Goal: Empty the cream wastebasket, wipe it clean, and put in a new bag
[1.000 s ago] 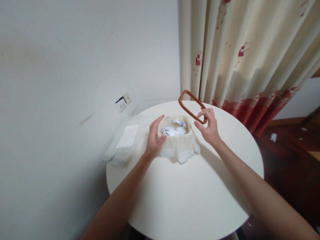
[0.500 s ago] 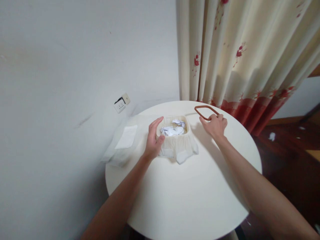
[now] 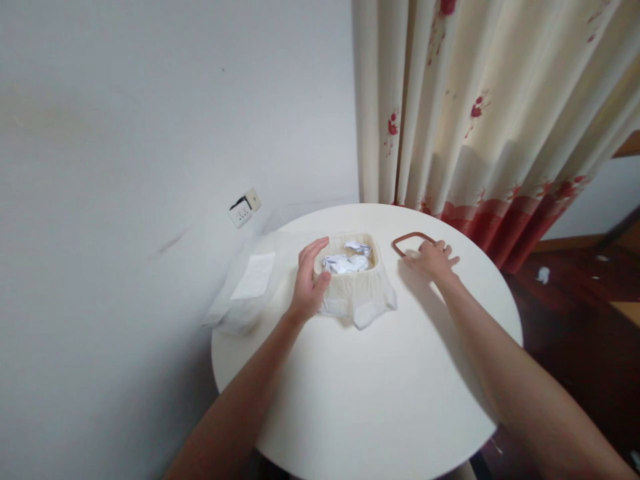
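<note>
Nearest me on the feed is the bare front of the round white surface (image 3: pixel 380 387), with both forearms reaching over it. My left hand (image 3: pixel 309 277) is at the left side of the bin (image 3: pixel 379 257), its fingers parted from the thumb and curved about the edge, not clenched. The pale liner (image 3: pixel 363 303) hangs down outside the bin, and I see crumpled paper (image 3: pixel 345 263) inside. Left of that hand lies a translucent bag (image 3: pixel 235 310). My right hand (image 3: pixel 433 262) is low over the brown ring (image 3: pixel 411 234), which lies on the surface right of the bin, apart from it; I cannot tell whether those fingers grasp it. Beyond, I see a socket (image 3: pixel 240 213) on the wall (image 3: pixel 150 133) and a cream-and-red curtain (image 3: pixel 480 120).
</note>
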The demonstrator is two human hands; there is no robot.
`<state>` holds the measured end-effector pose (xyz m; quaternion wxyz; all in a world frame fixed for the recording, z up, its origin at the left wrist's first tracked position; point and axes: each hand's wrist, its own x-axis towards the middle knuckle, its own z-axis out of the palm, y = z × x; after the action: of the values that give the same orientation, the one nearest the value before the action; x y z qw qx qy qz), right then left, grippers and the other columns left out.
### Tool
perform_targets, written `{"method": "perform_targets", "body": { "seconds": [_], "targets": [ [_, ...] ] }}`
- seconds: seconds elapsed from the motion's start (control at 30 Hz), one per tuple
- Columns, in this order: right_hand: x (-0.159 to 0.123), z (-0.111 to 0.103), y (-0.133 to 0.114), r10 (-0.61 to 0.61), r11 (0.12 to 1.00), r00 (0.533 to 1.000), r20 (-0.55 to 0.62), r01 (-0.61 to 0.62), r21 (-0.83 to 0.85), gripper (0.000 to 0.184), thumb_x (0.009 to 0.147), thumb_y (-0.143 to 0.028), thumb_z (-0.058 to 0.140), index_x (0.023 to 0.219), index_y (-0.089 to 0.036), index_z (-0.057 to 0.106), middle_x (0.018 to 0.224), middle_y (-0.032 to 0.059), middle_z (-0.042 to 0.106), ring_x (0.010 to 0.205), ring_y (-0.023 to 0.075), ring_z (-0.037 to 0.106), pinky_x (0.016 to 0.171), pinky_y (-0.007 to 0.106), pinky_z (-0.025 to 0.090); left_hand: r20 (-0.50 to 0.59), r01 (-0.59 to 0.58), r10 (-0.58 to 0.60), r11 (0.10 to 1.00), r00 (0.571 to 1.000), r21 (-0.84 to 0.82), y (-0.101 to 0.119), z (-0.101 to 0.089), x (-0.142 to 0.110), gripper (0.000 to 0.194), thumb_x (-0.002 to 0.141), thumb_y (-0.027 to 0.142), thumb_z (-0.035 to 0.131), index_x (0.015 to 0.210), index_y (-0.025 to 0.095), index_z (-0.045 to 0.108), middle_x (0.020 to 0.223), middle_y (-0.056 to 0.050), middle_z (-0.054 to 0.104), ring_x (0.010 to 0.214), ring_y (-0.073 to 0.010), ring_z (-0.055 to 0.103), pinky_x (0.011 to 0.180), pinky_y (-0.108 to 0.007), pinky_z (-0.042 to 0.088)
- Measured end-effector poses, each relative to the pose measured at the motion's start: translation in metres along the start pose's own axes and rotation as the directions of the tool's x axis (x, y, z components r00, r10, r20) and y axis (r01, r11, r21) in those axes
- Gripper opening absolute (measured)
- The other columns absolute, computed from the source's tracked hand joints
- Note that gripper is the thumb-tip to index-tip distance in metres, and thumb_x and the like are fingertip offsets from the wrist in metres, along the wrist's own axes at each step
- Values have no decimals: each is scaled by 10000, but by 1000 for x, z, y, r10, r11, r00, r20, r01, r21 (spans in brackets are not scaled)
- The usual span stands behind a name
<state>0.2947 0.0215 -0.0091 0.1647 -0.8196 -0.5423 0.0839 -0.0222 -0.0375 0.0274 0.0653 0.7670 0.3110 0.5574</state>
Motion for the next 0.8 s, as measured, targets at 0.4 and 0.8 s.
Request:
{"method": "perform_targets", "body": {
  "seconds": [0.4,0.8],
  "targets": [
    [20,11,23,114,993,988,-104,-109,49,736,817,-635,711,1312,-103,599,1472,308,450,1413,450,370,1093,644,306,-2,12,-12,1000,1000,10,-2,2,-1,686,977,709,399,1437,217,530,1460,-157,574,1391,-298,510,1199,-518,379],
    [24,10,34,203,975,961,-190,-179,136,632,901,-518,584,1322,-48,604,1490,357,419,1419,480,348,1105,696,259,-2,8,-8,1000,1000,17,-1,2,-1,645,988,684,404,1416,222,542,1440,-154,587,1377,-290,518,1189,-512,385]
  ]
}}
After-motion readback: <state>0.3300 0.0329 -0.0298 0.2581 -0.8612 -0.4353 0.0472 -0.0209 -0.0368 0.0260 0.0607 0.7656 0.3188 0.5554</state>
